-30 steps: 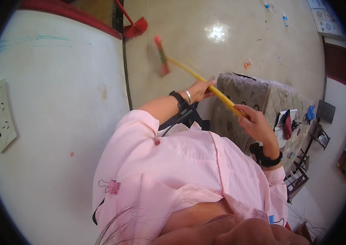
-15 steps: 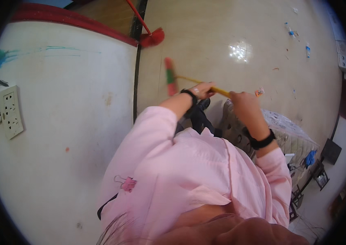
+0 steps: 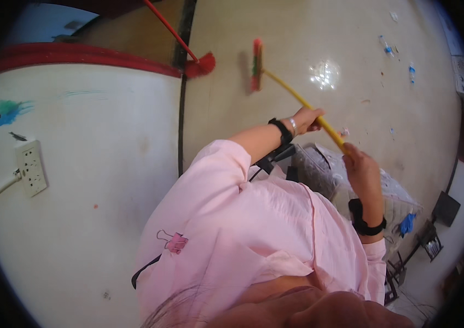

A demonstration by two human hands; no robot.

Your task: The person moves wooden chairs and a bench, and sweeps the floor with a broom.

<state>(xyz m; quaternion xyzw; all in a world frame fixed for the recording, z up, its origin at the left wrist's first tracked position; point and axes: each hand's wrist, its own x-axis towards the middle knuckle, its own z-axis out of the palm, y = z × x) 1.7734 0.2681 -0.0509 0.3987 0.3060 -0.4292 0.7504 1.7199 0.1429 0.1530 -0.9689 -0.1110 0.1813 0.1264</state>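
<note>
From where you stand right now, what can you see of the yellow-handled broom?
The yellow-handled broom has a long, thin handle, smooth and perhaps plastic-coated, and a narrow crosswise brush head, red at both ends and green in the middle. It slants away toward the upper left, the brush head over the pale floor; whether they touch, I can't tell. The left hand grips it nearer the brush head, the right hand higher up.

my broom handle [image 3: 293,93] is yellow, its head [image 3: 257,65] pinkish red and green. my shirt [image 3: 215,208] is plain pink, my wristbands [image 3: 281,132] black. the other broom [image 3: 201,66] is red, the floor [image 3: 226,109] beige, the white wall [image 3: 95,142] smeared blue-green.
</note>
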